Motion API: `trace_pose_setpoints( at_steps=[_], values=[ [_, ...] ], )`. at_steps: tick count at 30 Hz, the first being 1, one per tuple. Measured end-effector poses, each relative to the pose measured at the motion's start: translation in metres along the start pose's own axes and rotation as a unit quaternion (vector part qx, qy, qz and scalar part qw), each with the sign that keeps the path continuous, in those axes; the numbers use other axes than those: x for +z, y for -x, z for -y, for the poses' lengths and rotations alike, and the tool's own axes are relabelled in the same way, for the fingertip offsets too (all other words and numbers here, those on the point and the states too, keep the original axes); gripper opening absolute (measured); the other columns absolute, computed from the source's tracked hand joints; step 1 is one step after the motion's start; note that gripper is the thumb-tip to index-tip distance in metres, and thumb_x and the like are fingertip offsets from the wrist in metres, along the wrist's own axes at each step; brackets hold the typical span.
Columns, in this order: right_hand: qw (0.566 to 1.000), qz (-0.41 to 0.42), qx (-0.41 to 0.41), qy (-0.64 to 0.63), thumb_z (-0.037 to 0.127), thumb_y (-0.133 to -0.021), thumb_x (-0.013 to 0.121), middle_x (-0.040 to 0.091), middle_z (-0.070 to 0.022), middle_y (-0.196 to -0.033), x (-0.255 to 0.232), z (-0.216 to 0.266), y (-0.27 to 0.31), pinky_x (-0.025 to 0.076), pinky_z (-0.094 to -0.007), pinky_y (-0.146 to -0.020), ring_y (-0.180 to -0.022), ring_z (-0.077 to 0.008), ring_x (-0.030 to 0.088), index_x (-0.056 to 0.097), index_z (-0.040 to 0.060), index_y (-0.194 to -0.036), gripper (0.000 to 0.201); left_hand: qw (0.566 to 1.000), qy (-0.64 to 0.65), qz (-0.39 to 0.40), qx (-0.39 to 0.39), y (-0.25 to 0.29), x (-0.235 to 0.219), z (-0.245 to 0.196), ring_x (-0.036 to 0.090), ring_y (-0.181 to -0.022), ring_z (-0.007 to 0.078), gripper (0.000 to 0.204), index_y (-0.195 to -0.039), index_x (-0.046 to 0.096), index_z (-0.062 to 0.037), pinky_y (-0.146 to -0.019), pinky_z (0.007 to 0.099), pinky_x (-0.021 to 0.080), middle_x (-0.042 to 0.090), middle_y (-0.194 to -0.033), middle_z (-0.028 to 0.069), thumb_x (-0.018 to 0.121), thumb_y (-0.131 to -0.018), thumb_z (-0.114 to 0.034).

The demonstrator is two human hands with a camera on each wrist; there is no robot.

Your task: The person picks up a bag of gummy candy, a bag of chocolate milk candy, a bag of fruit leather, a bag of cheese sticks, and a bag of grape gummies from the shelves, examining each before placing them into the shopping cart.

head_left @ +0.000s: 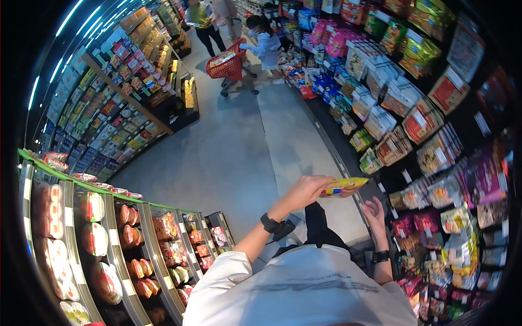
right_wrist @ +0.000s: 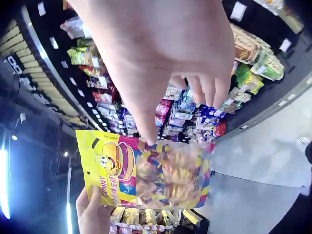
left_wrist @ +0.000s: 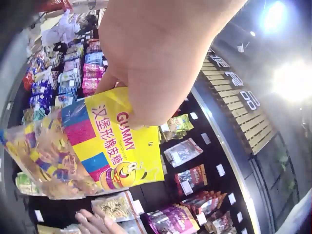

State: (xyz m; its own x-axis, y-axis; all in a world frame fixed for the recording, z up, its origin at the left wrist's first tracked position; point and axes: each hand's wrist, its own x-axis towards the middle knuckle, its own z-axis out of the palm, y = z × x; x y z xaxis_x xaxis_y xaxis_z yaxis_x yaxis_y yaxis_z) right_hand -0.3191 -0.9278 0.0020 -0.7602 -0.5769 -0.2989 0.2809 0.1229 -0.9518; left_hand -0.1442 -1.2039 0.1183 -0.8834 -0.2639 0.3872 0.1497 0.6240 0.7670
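Note:
My left hand [head_left: 310,191] pinches the yellow end of a bag of gummy candy [head_left: 345,186], thumb on one face. In the left wrist view the gummy bag [left_wrist: 92,151] has a printed yellow header with a burger cartoon and a see-through part full of wrapped pieces. Opposite it, my right hand [head_left: 375,217] is raised, holding nothing, with its fingers loosely bent. The right wrist view has the right hand [right_wrist: 170,53] large, its thumb tip overlapping the bag's edge, while the left hand [right_wrist: 92,214] grips the far lower corner.
Hanging snack bags [head_left: 402,98] fill the shelf wall on my right. A chilled case [head_left: 114,233] of packed fruit stands on the left, with a stocked shelf [head_left: 119,92] beyond. Further up the grey aisle floor [head_left: 234,146], people stand around a red shopping cart [head_left: 225,65].

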Motion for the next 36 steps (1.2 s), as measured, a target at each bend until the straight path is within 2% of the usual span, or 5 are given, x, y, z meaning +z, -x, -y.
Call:
trace_pose_setpoints(
  at_steps=[4, 10, 18, 24, 36],
  values=[
    [0.965, 0.156, -0.155, 0.144, 0.016, -0.079, 0.084, 0.041, -0.0168, -0.148, 0.06, 0.049, -0.112, 0.039, -0.039, -0.111, -0.134, -0.0248, 0.045, 0.029, 0.0042, -0.151, 0.091, 0.998, -0.057, 0.027, -0.022, -0.062, -0.033, 0.076, 0.066, -0.089, 0.0375, 0.024, -0.113, 0.065, -0.0006, -0.076, 0.0418, 0.052, 0.068, -0.099, 0.02, 0.056, -0.094, -0.011],
    [0.904, 0.376, -0.039, 0.2, 0.018, -0.082, 0.083, 0.058, -0.0118, -0.135, 0.14, 0.118, -0.274, 0.042, -0.0336, -0.108, -0.124, -0.0163, 0.055, 0.047, 0.0016, -0.14, 0.07, 0.994, -0.081, 0.015, -0.07, -0.184, -0.09, 0.141, 0.067, -0.087, 0.0356, 0.023, -0.114, 0.065, 0.0009, -0.076, 0.0405, 0.052, 0.068, -0.097, 0.0195, 0.058, -0.094, -0.01],
    [0.93, 0.342, -0.093, 0.097, 0.013, -0.09, 0.074, 0.067, -0.009, -0.116, 0.209, 0.166, -0.415, 0.05, -0.0307, -0.092, -0.105, -0.0137, 0.063, 0.057, -0.0022, -0.124, 0.04, 0.925, 0.129, -0.298, -0.197, -0.302, -0.141, 0.232, 0.067, -0.09, 0.014, 0.035, -0.116, 0.062, 0.0044, -0.079, 0.0277, 0.053, 0.069, -0.099, 0.0103, 0.071, -0.093, -0.02],
    [0.935, 0.343, -0.09, -0.024, 0.007, -0.095, 0.066, 0.059, -0.004, -0.127, 0.274, 0.169, -0.518, 0.049, -0.0276, -0.095, -0.114, -0.0094, 0.055, 0.049, 0.0012, -0.134, 0.043, 0.907, 0.215, -0.085, -0.351, -0.328, -0.174, 0.352, 0.063, -0.089, 0.0087, 0.044, -0.119, 0.058, 0.0059, -0.075, 0.0249, 0.051, 0.068, -0.099, 0.0055, 0.068, -0.096, -0.03],
    [0.956, 0.276, -0.095, 0.003, 0.011, -0.097, 0.065, 0.062, -0.0046, -0.125, 0.467, 0.238, -0.697, 0.049, -0.0288, -0.094, -0.109, -0.0108, 0.059, 0.053, 0.0003, -0.131, 0.037, 0.902, 0.295, -0.079, -0.306, -0.462, -0.344, 0.531, 0.061, -0.077, 0.0052, 0.033, -0.108, 0.065, 0.0012, -0.066, 0.0254, 0.051, 0.07, -0.093, 0.0022, 0.069, -0.095, -0.029]
  ],
)
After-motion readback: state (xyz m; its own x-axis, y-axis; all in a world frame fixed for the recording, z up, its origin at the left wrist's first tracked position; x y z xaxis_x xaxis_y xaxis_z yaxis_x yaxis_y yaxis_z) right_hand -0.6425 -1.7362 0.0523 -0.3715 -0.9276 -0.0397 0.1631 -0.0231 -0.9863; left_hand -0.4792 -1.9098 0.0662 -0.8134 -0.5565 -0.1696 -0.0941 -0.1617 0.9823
